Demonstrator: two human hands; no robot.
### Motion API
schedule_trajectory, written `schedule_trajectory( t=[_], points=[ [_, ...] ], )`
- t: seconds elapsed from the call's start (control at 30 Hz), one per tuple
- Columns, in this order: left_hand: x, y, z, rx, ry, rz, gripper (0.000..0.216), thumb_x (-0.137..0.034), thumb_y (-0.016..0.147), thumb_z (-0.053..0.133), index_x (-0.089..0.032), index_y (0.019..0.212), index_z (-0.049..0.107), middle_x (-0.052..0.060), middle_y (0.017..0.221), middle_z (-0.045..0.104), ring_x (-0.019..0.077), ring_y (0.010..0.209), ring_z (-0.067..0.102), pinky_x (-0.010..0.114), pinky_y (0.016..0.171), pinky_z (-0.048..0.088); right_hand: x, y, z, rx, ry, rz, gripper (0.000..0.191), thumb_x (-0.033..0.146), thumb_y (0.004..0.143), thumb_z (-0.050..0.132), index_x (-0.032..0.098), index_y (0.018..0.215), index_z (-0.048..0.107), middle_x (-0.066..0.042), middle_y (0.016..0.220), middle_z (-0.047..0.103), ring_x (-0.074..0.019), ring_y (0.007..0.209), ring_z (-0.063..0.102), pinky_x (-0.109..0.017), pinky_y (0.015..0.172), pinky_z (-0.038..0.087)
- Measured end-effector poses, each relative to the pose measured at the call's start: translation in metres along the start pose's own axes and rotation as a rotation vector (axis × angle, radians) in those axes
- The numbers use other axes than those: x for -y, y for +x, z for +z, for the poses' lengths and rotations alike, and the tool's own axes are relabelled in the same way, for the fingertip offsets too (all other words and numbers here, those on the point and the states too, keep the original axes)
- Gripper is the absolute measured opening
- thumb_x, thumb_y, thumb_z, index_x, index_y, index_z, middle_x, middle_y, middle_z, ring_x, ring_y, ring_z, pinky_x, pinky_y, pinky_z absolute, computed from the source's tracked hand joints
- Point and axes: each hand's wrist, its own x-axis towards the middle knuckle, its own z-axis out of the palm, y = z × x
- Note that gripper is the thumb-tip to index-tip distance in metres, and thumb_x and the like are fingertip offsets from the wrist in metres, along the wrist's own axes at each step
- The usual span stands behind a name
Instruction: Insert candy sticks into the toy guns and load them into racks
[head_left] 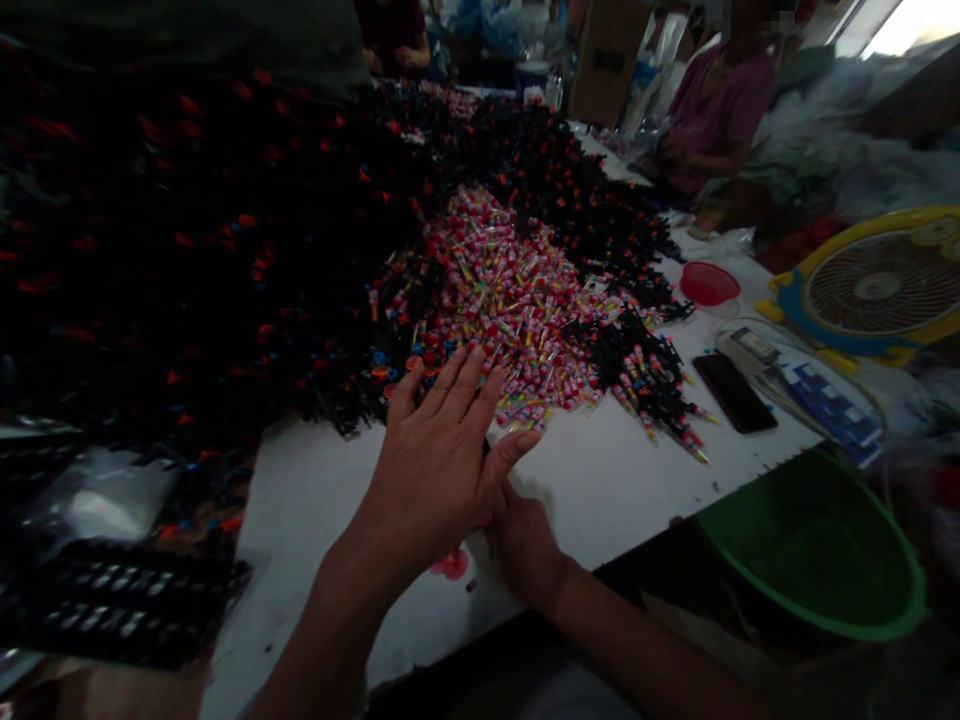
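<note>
Glossy wrappers, matt counter

Candies (517,300) in shiny printed wrappers — smooth white counter (600,480), a green plastic basin (817,560), a glossy black phone (733,392).

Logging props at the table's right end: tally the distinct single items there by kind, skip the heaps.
Red bowl: 1
Black phone: 1
Yellow-and-blue fan: 1
Green basin: 1
Total: 4

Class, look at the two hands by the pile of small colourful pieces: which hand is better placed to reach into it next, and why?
Probably the left hand: its open fingers already reach the colourful pile. The right hand sits farther back, partly hidden beneath it.
</note>
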Motion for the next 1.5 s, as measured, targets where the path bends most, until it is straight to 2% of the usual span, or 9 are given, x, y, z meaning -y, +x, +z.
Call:
schedule_trajectory(
  t=[0.13,0.27,0.43,0.7,0.87,1.0,1.1,1.37,1.5],
  points=[
    [0.005,-0.002,0.002,-0.015,0.035,0.026,0.056,-0.047,0.093,0.028,-0.015,0.136,0.043,0.012,0.148,0.033,0.0267,0.139,0.024,0.052,0.112,0.017,-0.032,0.004,-0.037,-0.117,0.076,0.008,0.022,0.019,0.093,0.038,0.02,0.101,0.059,-0.003,0.093,0.066,-0.0142,0.076,0.062,-0.022,0.066,0.048],
    [0.007,-0.003,0.003,-0.016,0.054,0.056,0.051,-0.04,0.094,0.028,-0.016,0.136,0.043,0.011,0.148,0.034,0.0257,0.139,0.024,0.053,0.111,0.018,-0.088,0.03,-0.101,-0.429,-0.274,0.355,0.023,0.024,0.095,0.038,0.015,0.103,0.058,-0.01,0.103,0.061,-0.0184,0.095,0.059,-0.028,0.079,0.046],
    [0.007,-0.001,0.003,-0.011,0.052,0.04,0.047,-0.038,0.093,0.031,-0.018,0.133,0.046,0.01,0.147,0.037,0.026,0.139,0.025,0.053,0.112,0.017,-0.119,0.06,-0.135,-0.311,-0.577,0.621,0.024,0.021,0.091,0.045,0.008,0.109,0.054,-0.018,0.11,0.055,-0.0231,0.089,0.063,-0.03,0.069,0.047],
    [0.006,0.0,0.002,-0.019,0.014,0.005,0.046,-0.036,0.093,0.034,-0.02,0.136,0.042,0.009,0.149,0.032,0.0243,0.14,0.021,0.051,0.113,0.016,-0.123,0.032,-0.127,-0.291,-0.526,0.633,0.021,0.02,0.087,0.045,0.008,0.103,0.054,-0.021,0.103,0.06,-0.0273,0.091,0.063,-0.035,0.073,0.047],
    [0.003,-0.002,0.001,0.019,0.02,0.016,0.047,-0.036,0.094,0.033,-0.019,0.136,0.041,0.008,0.148,0.035,0.0234,0.14,0.022,0.051,0.113,0.014,-0.105,0.015,-0.112,-0.398,0.19,0.536,0.03,0.032,0.077,0.056,0.017,0.101,0.047,-0.005,0.083,0.063,-0.0178,0.063,0.063,-0.03,0.059,0.05],
    [0.002,-0.004,0.0,0.008,0.017,0.016,0.047,-0.035,0.094,0.031,-0.019,0.138,0.038,0.008,0.149,0.033,0.0233,0.14,0.023,0.052,0.113,0.014,-0.059,0.006,-0.072,-0.084,0.88,0.318,0.03,0.04,0.077,0.057,0.019,0.095,0.045,0.004,0.064,0.059,-0.0138,0.05,0.059,-0.027,0.05,0.05],
    [0.002,-0.004,0.0,0.008,0.019,0.014,0.046,-0.034,0.094,0.031,-0.019,0.137,0.039,0.008,0.149,0.033,0.023,0.14,0.024,0.052,0.113,0.014,-0.029,0.0,-0.04,0.114,1.071,0.258,0.026,0.039,0.076,0.059,0.019,0.086,0.048,0.004,0.055,0.058,-0.0138,0.048,0.059,-0.027,0.05,0.051],
    [0.003,-0.002,0.001,0.012,0.036,0.014,0.05,-0.039,0.095,0.027,-0.016,0.137,0.041,0.01,0.149,0.033,0.024,0.14,0.024,0.05,0.113,0.014,-0.012,-0.01,0.006,-0.132,0.249,0.026,0.02,0.021,0.089,0.043,0.017,0.105,0.053,-0.01,0.094,0.065,-0.016,0.068,0.062,-0.026,0.059,0.049],
    [0.005,0.001,0.003,0.001,0.066,0.025,0.058,-0.048,0.094,0.022,-0.014,0.134,0.045,0.011,0.148,0.034,0.0254,0.139,0.024,0.051,0.113,0.015,-0.009,-0.011,0.015,-0.104,-0.044,-0.042,0.022,0.015,0.088,0.042,0.017,0.107,0.054,-0.011,0.102,0.063,-0.0164,0.067,0.061,-0.026,0.056,0.047]
  ],
)
